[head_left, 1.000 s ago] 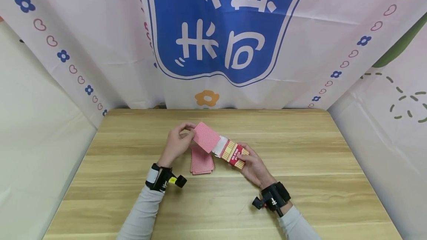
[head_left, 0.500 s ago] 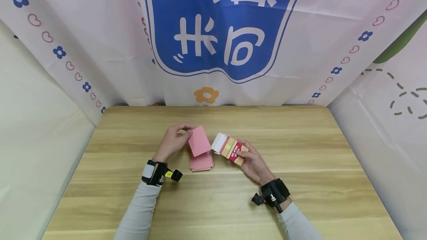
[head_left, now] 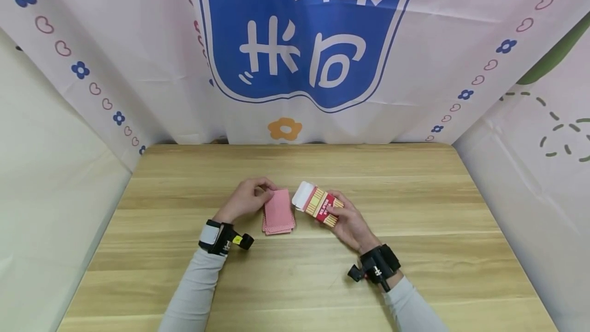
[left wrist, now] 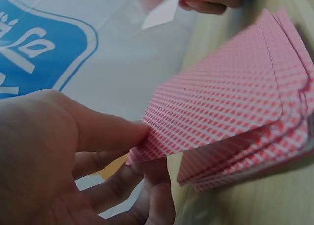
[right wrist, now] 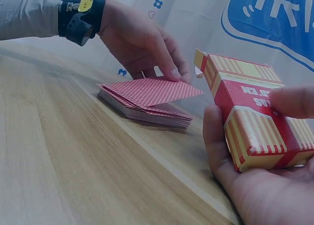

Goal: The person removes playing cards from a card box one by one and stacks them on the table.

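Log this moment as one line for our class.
left hand: pinches card over stack | stack: on table | right hand: holds open box

The left arm reaches forward and slants toward the right; the right arm reaches forward and slants toward the left. The left hand pinches, its thumb above and its fingers bent below. The right hand grips, palm turned upward, with its thumb laid across the top. The hands are near each other, but apart.

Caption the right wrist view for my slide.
Left hand pinches a red-patterned card tilted over the deck; right hand holds the striped box.
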The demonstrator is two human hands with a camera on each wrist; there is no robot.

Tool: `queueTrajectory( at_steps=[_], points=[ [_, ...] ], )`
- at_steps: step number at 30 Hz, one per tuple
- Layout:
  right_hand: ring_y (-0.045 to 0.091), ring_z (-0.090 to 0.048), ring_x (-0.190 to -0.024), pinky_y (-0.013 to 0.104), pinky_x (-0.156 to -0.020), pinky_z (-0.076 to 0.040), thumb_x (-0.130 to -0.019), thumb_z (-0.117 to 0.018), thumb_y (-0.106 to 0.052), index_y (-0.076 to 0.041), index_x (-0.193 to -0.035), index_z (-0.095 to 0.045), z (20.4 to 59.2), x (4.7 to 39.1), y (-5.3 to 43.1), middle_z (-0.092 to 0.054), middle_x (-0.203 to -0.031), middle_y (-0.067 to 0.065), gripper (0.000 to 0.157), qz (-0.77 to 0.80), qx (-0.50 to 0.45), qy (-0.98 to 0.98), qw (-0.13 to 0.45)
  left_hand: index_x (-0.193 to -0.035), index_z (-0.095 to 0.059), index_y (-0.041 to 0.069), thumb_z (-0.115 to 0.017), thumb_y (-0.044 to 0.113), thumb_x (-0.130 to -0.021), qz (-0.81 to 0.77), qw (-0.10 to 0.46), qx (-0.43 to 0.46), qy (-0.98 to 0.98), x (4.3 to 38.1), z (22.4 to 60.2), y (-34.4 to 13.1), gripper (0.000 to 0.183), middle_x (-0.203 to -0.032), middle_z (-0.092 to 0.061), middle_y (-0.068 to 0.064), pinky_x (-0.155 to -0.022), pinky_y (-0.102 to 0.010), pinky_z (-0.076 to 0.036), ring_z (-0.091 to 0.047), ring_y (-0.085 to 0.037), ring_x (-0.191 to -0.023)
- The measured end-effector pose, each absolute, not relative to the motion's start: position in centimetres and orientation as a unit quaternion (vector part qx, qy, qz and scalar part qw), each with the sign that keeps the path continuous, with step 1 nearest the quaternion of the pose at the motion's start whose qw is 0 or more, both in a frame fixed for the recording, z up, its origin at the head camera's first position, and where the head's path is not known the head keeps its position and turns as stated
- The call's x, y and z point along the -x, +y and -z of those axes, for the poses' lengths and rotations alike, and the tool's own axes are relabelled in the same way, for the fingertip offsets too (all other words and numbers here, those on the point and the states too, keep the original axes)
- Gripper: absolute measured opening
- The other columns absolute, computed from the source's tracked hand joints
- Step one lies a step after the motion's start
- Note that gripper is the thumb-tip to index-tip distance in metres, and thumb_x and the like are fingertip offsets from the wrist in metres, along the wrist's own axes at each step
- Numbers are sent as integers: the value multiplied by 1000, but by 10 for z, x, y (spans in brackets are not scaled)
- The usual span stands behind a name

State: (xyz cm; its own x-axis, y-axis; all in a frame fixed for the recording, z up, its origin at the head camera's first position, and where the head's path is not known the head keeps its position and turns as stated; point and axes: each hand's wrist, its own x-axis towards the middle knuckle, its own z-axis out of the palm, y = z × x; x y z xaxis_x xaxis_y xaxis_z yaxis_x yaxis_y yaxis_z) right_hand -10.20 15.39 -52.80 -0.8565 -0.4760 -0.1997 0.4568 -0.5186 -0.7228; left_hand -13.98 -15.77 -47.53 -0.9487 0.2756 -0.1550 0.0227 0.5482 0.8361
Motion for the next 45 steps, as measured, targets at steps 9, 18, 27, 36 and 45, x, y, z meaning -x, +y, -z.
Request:
queueTrajectory(
  at_steps=[9,18,27,36,45],
  points=[
    [30,-60,-123,43,-95,-55,-101,-51,-1,-16,-135,-49,529,103,153,-41,-149,18,37,873,1,410,264,-105,-74,14,-69,19,-97,-387,110,-79,912,141,483,-148,11,-99,-67,-5,-70,-33,-50,-58,-20,-84],
    [29,-60,-122,43,-95,-55,-102,-49,0,-16,-134,-49,526,102,153,-42,-148,17,37,873,7,412,262,-103,-76,12,-69,21,-96,-336,92,-77,934,140,486,-147,13,-103,-64,-5,-81,-37,-55,-63,-20,-95],
    [29,-60,-122,43,-94,-56,-101,-50,1,-17,-134,-50,527,102,152,-42,-148,17,37,876,3,407,260,-105,-77,13,-69,22,-96,-327,92,-79,937,140,487,-144,15,-106,-65,-4,-80,-37,-55,-62,-19,-94],
    [29,-59,-125,42,-96,-55,-102,-49,0,-17,-136,-50,528,102,153,-40,-150,17,38,871,6,414,264,-104,-76,13,-70,23,-96,-333,97,-82,935,137,485,-144,14,-104,-64,-4,-79,-37,-53,-60,-19,-92],
    [29,-58,-127,44,-97,-55,-100,-54,-2,-17,-136,-49,530,102,154,-38,-152,18,39,870,8,416,266,-117,-72,7,-67,16,-97,-378,56,-104,918,137,478,-141,22,-109,-68,-5,-78,-36,-56,-66,-18,-92]
  ],
)
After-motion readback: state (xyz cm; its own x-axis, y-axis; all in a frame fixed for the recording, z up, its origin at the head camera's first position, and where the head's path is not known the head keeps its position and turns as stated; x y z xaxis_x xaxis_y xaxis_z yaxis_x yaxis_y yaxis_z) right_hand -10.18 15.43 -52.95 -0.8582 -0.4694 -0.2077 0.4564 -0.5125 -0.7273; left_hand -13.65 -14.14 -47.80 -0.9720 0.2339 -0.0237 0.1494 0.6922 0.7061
